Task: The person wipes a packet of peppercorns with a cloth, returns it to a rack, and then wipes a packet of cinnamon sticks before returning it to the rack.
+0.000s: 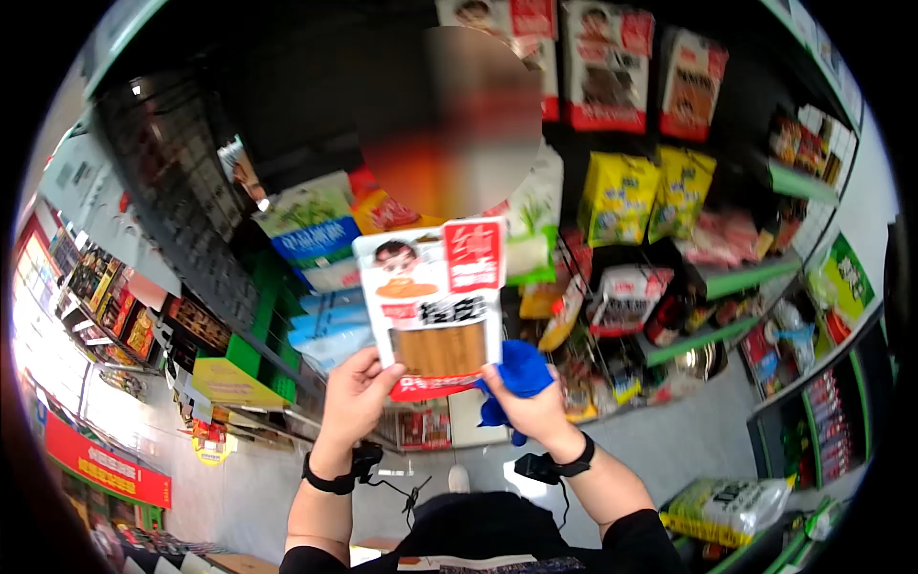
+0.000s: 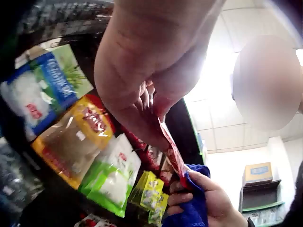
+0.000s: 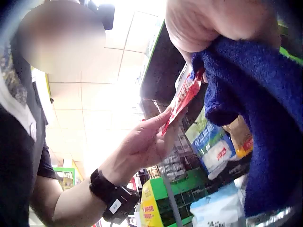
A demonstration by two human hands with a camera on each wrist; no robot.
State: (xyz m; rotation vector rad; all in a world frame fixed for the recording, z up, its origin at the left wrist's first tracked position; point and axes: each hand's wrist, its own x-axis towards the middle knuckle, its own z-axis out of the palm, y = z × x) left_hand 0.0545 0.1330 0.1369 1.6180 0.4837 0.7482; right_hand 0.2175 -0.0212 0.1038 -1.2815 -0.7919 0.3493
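A white and red snack packet (image 1: 435, 306), with brown strips behind a clear window, is held upright before the shelves. My left hand (image 1: 356, 402) pinches its lower left corner between thumb and fingers. At the lower right corner, my right hand (image 1: 535, 409) grips the packet along with a blue cloth (image 1: 524, 367). The left wrist view catches the packet (image 2: 173, 150) nearly edge-on, stretched between both hands. Thick folds of the cloth (image 3: 270, 104) hang down from the right hand in the right wrist view.
Hanging bags, including yellow packets (image 1: 620, 196) and red-white packets (image 1: 609, 67), fill the dark rack ahead. A blue and white bag (image 1: 311, 230) hangs behind the held packet. Green-edged shelves (image 1: 751, 275) stand at right. A yellow-green bag (image 1: 732, 507) lies at lower right.
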